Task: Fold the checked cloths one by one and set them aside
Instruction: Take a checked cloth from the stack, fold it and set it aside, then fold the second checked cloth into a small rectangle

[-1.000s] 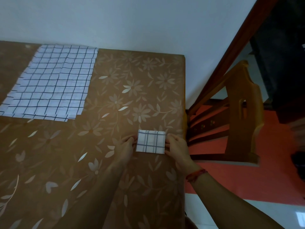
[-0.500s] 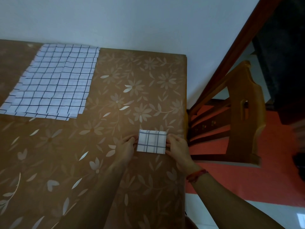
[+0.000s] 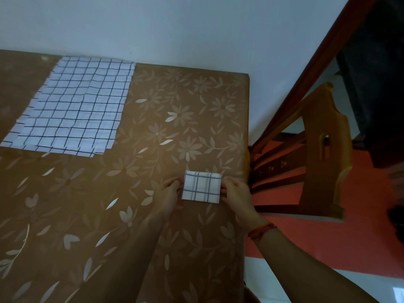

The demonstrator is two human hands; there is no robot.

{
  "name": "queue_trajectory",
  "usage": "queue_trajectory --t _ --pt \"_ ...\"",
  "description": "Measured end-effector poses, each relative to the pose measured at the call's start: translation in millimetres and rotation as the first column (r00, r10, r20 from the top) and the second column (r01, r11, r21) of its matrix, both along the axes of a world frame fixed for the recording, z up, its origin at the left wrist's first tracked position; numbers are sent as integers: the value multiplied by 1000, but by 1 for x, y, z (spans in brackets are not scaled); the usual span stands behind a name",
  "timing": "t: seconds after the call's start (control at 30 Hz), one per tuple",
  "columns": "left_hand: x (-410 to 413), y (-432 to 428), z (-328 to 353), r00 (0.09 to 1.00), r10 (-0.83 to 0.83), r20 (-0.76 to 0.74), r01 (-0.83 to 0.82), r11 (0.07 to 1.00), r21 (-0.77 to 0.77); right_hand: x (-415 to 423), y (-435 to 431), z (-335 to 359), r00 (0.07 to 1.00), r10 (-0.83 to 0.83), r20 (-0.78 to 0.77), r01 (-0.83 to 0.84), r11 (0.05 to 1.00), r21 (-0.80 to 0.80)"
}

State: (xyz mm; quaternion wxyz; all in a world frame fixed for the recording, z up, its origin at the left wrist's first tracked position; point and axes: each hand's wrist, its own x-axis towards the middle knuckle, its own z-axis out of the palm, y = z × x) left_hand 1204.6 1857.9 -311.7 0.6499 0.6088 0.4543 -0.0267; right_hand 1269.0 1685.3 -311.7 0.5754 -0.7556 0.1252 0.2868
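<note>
A small folded checked cloth (image 3: 201,186), white with dark lines, lies flat near the table's right edge. My left hand (image 3: 167,194) pinches its left edge and my right hand (image 3: 237,193) pinches its right edge, fingers curled on the cloth. A stack of several unfolded checked cloths (image 3: 74,108) lies spread out at the back left of the table, well away from both hands.
The table (image 3: 153,106) wears a brown flower-patterned cover and stands against a white wall. A wooden chair (image 3: 323,154) stands just past the table's right edge on a red floor. A dark doorway is at the far right.
The folded cloth and both hands have stayed in the same spot; only the camera view has shifted slightly.
</note>
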Motion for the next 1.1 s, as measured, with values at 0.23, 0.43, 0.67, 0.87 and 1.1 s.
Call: queue_trajectory --t 0.23,0.43,0.67,0.87,1.1 --pt "-23 -7 44 972 -235 6 225 941 253 -3 -2 32 943 245 224 -211 964 -164" --pt "-55 10 69 919 -391 -56 317 644 696 -7 16 53 725 555 407 -420 826 -376" --pt "-102 30 104 939 -294 -177 279 354 893 -20 41 81 425 745 514 -463 667 -584" --pt "-142 38 129 935 -169 -311 348 275 896 -32 59 116 142 827 544 -338 557 -759" --pt "-172 41 144 928 -40 -371 368 261 892 -47 78 137 26 830 557 -415 516 -749"
